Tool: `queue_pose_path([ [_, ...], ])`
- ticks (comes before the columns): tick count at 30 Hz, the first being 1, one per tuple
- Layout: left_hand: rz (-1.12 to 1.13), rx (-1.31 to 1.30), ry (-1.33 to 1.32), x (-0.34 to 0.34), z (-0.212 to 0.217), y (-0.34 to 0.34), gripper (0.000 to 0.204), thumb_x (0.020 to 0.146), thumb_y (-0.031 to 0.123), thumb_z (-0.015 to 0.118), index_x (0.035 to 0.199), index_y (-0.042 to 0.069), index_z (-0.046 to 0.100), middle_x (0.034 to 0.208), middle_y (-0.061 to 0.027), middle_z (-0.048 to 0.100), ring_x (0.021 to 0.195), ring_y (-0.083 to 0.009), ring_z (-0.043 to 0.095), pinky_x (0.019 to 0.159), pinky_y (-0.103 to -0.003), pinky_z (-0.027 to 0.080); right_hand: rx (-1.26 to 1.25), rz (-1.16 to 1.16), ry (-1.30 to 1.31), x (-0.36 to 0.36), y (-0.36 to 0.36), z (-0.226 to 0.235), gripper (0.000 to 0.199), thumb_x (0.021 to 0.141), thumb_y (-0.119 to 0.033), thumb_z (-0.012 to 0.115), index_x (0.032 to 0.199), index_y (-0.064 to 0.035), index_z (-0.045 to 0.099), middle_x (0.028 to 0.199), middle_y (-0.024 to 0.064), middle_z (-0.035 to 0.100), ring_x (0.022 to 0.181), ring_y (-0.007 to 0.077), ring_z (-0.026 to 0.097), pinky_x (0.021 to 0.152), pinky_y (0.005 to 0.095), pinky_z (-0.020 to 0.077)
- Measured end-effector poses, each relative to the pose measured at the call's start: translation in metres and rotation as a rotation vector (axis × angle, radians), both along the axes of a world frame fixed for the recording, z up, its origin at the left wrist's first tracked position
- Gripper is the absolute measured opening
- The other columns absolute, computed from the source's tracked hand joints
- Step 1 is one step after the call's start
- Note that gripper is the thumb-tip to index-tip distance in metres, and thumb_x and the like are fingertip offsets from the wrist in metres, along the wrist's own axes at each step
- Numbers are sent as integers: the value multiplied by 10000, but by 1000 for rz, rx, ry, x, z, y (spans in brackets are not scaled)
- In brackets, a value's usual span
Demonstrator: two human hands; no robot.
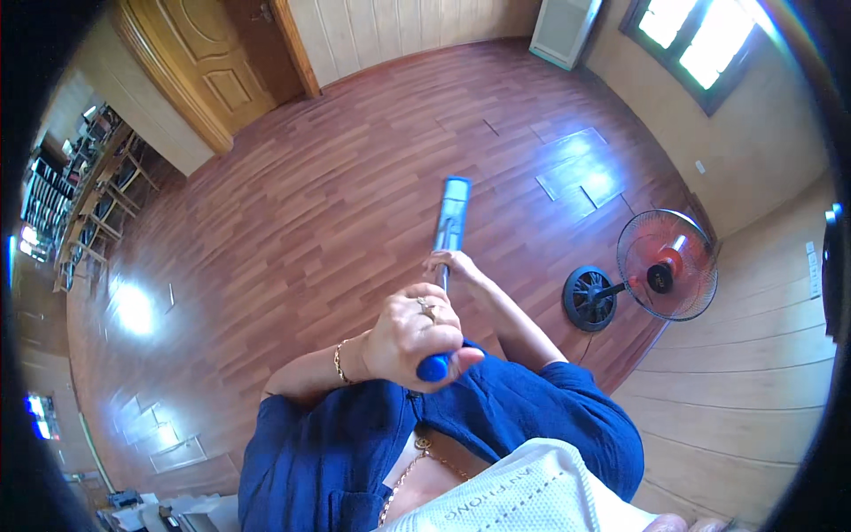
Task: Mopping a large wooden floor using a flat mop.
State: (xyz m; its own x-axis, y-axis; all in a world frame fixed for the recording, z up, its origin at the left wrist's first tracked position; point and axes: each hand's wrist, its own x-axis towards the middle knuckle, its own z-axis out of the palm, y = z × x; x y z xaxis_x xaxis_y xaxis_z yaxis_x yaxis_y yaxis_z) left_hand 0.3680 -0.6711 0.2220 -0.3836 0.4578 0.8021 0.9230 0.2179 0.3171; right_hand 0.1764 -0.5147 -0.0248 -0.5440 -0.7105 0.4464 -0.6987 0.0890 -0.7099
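Note:
A flat mop stretches away from me, its long narrow blue-grey head (pixel 454 209) against the wood-look floor (pixel 355 195). My left hand (pixel 417 328), with a ring on a finger and a gold bracelet at the wrist, is wrapped round the top of the pole, where a blue handle end (pixel 433 367) pokes out below the fist. Further down the pole my right hand (pixel 452 263) is closed round it, partly hidden behind the left. Between the hands a short bit of metal pole shows.
A standing fan (pixel 667 264) with a round black base (pixel 589 298) is on the right by the wall. At the far side are a wooden door (pixel 208 62) and a white upright cabinet-like unit (pixel 564 34). Desks with chairs (pixel 111 191) line the left.

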Motion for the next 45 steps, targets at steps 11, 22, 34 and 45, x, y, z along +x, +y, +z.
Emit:
queue_pose_path([
  [11,-183,-104,-86,-190,-105,139,288,674,270,767,790,100,565,659,-102,566,658,-331,597,671,-442,465,-227,-162,-646,-13,196,106,594,888,-343,635,1352,-17,458,1359,129,510,1270,235,469,1049,380,376],
  [22,-278,-439,-263,-304,-249,178,246,725,302,729,738,119,564,678,-118,593,692,-363,599,619,-449,464,188,-483,470,43,193,167,235,762,-111,747,911,-14,594,925,175,680,804,328,690,682,371,557],
  [34,100,-419,-373,-356,-428,141,230,790,291,712,712,131,566,716,-80,604,733,-295,614,612,-411,464,-127,-632,605,60,156,141,148,735,-87,724,768,-57,583,753,108,671,600,255,652,541,341,510],
  [45,420,-300,-312,-280,-421,91,275,735,274,711,612,157,494,647,-55,591,722,-290,627,588,-445,413,-287,-490,451,55,161,145,161,778,-133,660,801,-10,558,737,182,674,590,283,635,550,367,480],
])
